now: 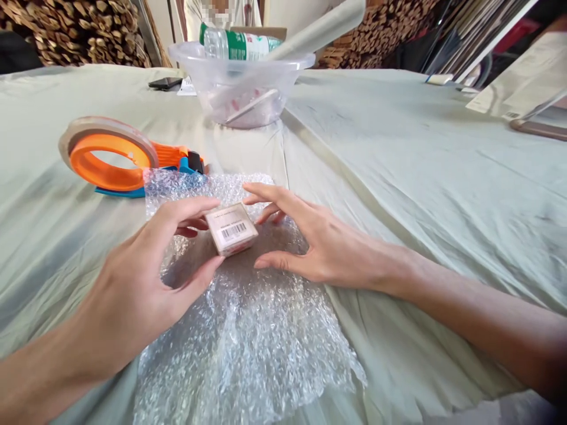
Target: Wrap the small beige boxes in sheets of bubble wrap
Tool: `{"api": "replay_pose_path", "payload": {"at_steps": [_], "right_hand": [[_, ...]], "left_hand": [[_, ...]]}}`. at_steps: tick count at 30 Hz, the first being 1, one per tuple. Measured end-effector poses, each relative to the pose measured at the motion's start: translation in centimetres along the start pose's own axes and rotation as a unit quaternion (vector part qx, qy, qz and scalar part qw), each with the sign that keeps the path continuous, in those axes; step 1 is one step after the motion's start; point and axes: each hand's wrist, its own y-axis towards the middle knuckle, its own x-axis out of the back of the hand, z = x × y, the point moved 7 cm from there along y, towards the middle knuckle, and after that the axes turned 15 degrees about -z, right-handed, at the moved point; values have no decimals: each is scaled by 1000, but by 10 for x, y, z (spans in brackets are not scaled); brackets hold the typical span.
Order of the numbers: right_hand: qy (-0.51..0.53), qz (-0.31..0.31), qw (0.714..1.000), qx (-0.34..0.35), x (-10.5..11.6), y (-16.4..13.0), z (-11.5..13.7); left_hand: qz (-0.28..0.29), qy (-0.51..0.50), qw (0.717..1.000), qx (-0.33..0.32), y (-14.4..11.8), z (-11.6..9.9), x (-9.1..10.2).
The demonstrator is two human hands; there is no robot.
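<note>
A small pale box (232,229) with a barcode on its upper face is tilted over a sheet of bubble wrap (248,348). My left hand (146,265) grips the box by its left side, thumb at the near corner and forefinger at the far one. On the other side, my right hand (305,236) holds nothing; its fingers are apart and curve toward the box with a gap between. The bubble wrap lies flat under both hands and runs toward me. An orange and blue tape dispenser (110,159) with a roll of tape stands behind its far left corner.
A clear plastic basin (248,88) at the back holds a green-labelled bottle (243,45) and a long white roll (323,29). A dark phone (165,83) lies left of it. Pale green cloth (420,177) covers the table. Stacked firewood (84,32) stands behind.
</note>
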Motion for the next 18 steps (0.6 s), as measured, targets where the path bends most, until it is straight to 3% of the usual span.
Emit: {"api": "replay_pose_path", "payload": {"at_steps": [5, 8, 12, 14, 16, 18], "right_hand": [[21, -43, 997, 54, 4, 4, 8], [24, -107, 994, 15, 22, 14, -6], [-36, -220, 973, -56, 60, 23, -41], [-111, -202, 967, -110, 70, 23, -59], [-187, -141, 957, -172, 72, 19, -75], [-223, -98, 953, -180, 71, 17, -79]], "left_hand": [[23, -20, 999, -22, -6, 2, -3], [47, 19, 999, -4, -5, 9, -8], [100, 75, 991, -55, -3, 10, -16], [117, 81, 986, -88, -3, 8, -17], [142, 84, 980, -114, -5, 8, -19], [172, 90, 973, -122, -7, 11, -20]]}}
